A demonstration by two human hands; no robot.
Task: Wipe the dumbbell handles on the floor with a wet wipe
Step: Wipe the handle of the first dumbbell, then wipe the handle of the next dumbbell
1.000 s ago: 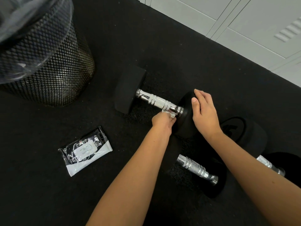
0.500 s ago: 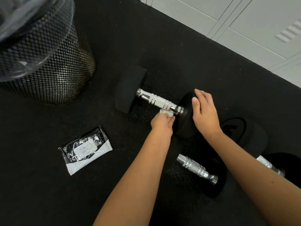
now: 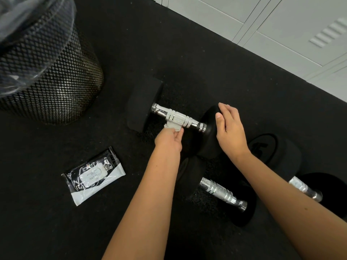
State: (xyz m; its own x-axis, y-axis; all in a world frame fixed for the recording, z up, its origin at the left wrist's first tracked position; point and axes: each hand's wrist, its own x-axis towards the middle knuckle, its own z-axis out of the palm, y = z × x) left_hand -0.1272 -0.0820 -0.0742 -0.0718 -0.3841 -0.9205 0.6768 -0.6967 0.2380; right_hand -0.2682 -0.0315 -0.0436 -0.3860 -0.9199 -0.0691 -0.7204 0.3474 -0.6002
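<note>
Near handles: two more dumbbell handles (image 3: 221,192) await, near right.
Left hand (image 3: 170,140): fingers pinching wet wipe (image 3: 172,126) under far handle (image 3: 178,118), mid-floor.
Right hand (image 3: 231,131): fingers together, flat on weight head (image 3: 209,132).
Technique: brace the head, wrap wipe around knurling.

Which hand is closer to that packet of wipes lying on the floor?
Left. The left hand works at the dumbbell handle, just right of the wipes packet; the right hand rests farther right.
</note>
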